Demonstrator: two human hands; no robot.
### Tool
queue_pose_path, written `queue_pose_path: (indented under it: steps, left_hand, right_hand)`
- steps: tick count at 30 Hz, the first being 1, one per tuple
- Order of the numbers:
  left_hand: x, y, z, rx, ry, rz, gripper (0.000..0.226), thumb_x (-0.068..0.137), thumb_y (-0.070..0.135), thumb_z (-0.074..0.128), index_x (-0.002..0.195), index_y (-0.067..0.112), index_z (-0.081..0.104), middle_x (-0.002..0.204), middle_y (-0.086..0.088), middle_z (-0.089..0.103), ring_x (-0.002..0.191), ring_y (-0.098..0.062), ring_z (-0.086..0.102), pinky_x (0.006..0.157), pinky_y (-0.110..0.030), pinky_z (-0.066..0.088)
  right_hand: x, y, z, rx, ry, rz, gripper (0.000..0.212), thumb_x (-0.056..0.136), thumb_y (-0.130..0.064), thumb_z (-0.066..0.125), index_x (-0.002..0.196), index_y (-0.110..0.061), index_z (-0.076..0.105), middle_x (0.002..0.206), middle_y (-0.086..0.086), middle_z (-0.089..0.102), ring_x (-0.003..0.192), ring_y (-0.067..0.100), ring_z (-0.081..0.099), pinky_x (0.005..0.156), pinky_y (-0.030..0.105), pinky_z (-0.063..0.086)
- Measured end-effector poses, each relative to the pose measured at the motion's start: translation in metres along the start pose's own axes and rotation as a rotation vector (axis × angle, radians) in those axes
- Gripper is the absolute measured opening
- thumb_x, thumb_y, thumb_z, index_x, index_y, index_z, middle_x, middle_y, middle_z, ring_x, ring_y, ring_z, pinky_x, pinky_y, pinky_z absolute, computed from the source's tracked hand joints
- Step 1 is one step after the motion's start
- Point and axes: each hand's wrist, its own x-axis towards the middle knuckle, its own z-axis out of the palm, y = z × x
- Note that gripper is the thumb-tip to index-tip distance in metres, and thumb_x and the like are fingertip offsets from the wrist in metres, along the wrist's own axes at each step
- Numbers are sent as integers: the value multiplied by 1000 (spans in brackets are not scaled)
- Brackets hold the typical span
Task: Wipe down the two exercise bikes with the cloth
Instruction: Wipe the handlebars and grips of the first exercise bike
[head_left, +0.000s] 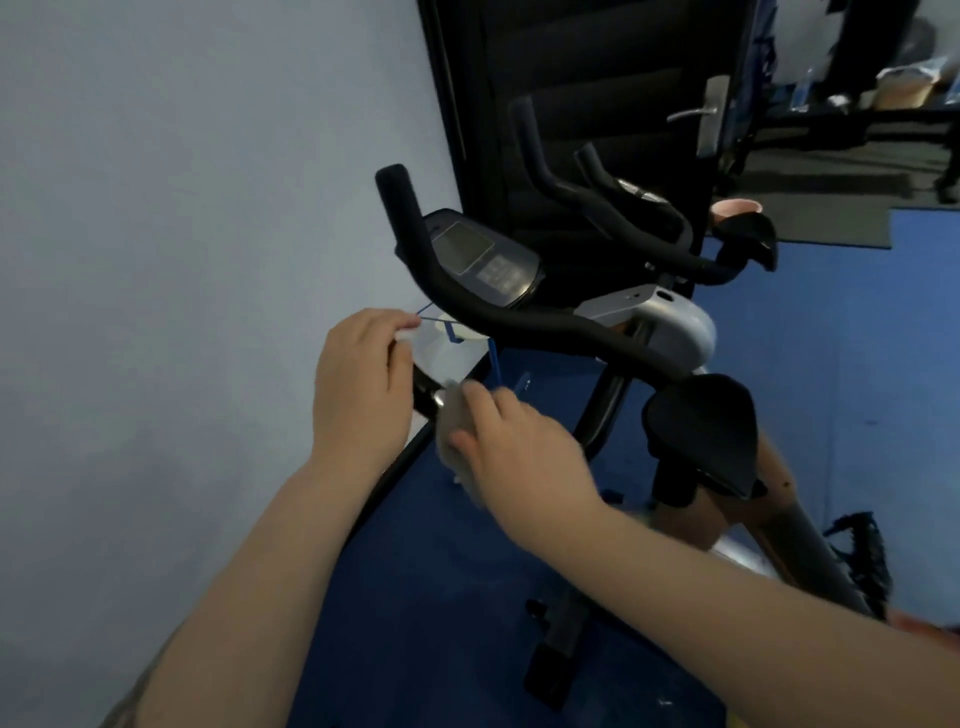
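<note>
The near exercise bike has a black handlebar (519, 317), a grey console (483, 257), a black seat (701, 426) and a white housing (447, 358) with blue lines. My left hand (363, 379) curls its fingers round the housing's upper left edge. My right hand (514, 447) grips a pale cloth (452, 426) and presses it against the lower part of the housing. The second bike stands behind, with its black handlebar (623, 218) and its seat (748, 234) showing.
A pale wall (182, 208) runs close on the left. A black door (571, 78) with a metal handle (696, 111) stands behind the bikes. Blue floor mat (831, 364) spreads to the right. A strapped pedal (862, 551) juts out at lower right.
</note>
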Motion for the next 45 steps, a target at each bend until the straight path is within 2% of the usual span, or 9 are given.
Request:
queue_pose_path:
  steps: [3,6,9,12,15,22,35,41,45]
  left_hand:
    - [-9,0,3,98,23,46,23,93,4,53,105,10,72,134,-9,53,128,-27,41,111,-40,29]
    - [-15,11,17,219,44,118,20,92,8,56,101,15,72,142,-11,49,141,-32,28,119,-49,11]
    - [-20,23,35,265,-39,247,28,91,18,44,94,20,72,131,-4,59,136,-26,40,118,-39,-4]
    - [-26,26,47,214,-51,259,37,90,22,33,84,23,70,84,9,69,89,-16,61,113,-32,14]
    - [-27,24,50,182,20,264,33,90,20,35,77,25,66,71,14,64,68,-12,53,92,-30,29]
    - [-27,24,52,193,45,267,31,90,19,37,76,24,64,69,14,62,67,-12,48,86,-28,29]
    - [-28,26,56,190,88,237,31,88,18,36,74,23,63,65,14,59,65,-12,45,83,-29,30]
    - [-29,29,54,195,56,227,31,87,17,36,73,22,63,66,13,61,67,-14,47,84,-30,31]
    - [-29,29,54,205,53,216,30,86,18,36,73,22,63,66,12,61,66,-14,46,83,-31,31]
  right_hand:
    - [-50,35,2,74,2,91,50,102,-38,26,148,-18,30,142,0,42,138,20,32,120,34,11]
    - [-55,36,3,109,2,146,53,104,-33,26,154,-17,15,161,3,9,149,17,-8,115,28,-17]
    - [-59,24,0,171,43,204,66,100,-20,38,155,-15,2,161,1,-13,145,14,-22,113,24,-20]
    - [-79,3,0,276,91,280,86,95,-12,48,151,-19,-16,158,-2,-26,143,12,-27,114,27,-14]
    - [-81,-22,7,506,47,398,74,99,-49,22,135,-32,-41,142,-16,-50,133,3,-42,109,21,-21]
    - [-33,19,14,574,119,473,58,102,-43,20,152,-14,24,162,-9,-1,144,1,-17,120,26,-2]
    - [-53,15,18,672,166,384,53,102,-42,25,152,-24,18,159,-18,-1,143,-6,-14,108,6,-11]
    - [-35,14,4,688,191,453,46,104,-34,27,141,-15,45,158,-9,20,144,-3,-3,112,11,-4]
    - [-56,20,-5,640,-48,258,56,102,-42,32,153,-26,16,158,-19,-3,141,-7,-15,111,16,-12]
